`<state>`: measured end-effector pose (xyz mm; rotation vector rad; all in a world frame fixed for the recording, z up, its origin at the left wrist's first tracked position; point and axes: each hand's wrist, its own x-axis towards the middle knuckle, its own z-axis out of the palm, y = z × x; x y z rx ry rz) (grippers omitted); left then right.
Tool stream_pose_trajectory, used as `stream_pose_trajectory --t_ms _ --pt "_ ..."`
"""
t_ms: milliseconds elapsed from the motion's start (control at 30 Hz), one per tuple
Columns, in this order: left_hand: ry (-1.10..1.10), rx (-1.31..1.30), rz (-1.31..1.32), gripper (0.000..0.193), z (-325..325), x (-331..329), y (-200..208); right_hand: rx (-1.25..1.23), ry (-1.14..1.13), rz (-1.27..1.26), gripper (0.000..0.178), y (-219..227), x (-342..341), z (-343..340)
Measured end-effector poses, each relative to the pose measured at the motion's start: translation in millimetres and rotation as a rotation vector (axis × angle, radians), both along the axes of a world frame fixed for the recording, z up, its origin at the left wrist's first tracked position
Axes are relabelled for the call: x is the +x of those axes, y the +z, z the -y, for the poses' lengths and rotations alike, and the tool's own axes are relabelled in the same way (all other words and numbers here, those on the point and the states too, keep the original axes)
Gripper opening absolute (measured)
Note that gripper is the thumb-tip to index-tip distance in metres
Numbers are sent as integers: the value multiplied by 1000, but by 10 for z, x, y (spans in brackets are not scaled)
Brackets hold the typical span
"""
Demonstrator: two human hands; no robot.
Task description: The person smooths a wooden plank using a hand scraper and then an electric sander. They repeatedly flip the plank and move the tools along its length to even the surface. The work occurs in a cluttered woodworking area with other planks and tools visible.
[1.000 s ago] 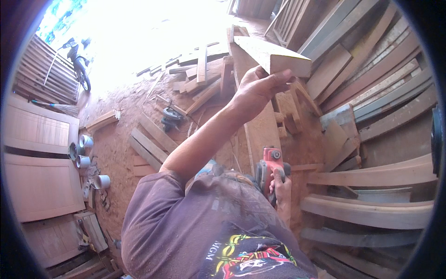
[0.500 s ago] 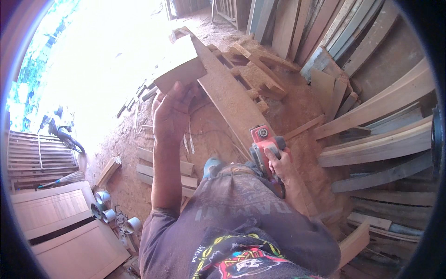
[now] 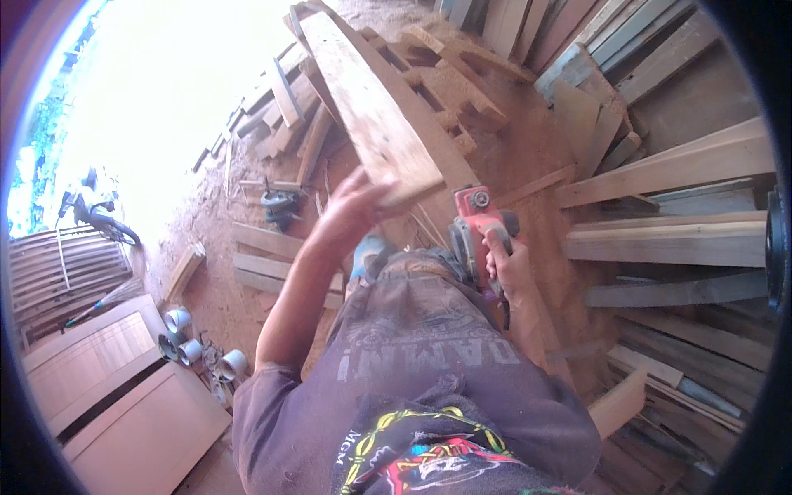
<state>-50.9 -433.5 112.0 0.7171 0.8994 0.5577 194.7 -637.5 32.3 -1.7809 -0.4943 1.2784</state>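
My left hand (image 3: pixel 351 213) is raised in front of me and grips the near end of a long, rough wooden plank (image 3: pixel 367 107), which runs away toward the top of the view. My right hand (image 3: pixel 510 266) is lower and to the right, closed around the handle of a red electric planer (image 3: pixel 472 221). The planer sits just under the plank's near end, beside my waist. My purple shirt fills the lower middle and hides the ground beneath me.
Stacks of planks (image 3: pixel 676 214) lie to the right. A wooden frame (image 3: pixel 450 78) lies beyond the plank. Door panels (image 3: pixel 107 388) and small tins (image 3: pixel 177 330) are at the lower left, a dark power tool (image 3: pixel 280 206) sits on the sawdust floor, and a motorbike (image 3: pixel 91 210) stands far left.
My left hand has swung the wood from the upper right across to the centre, and the plank now lies lengthwise away from me. My right hand still holds the planer.
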Motion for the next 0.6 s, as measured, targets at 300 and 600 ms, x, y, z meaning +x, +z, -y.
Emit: stream_pose_trajectory --t_ms 300,600 --pt "-588 265 -579 114 -3 274 -1374 49 -145 29 51 342 47 113" --pt "-261 99 -426 74 -985 -196 -2076 -36 186 112 44 354 45 -708"
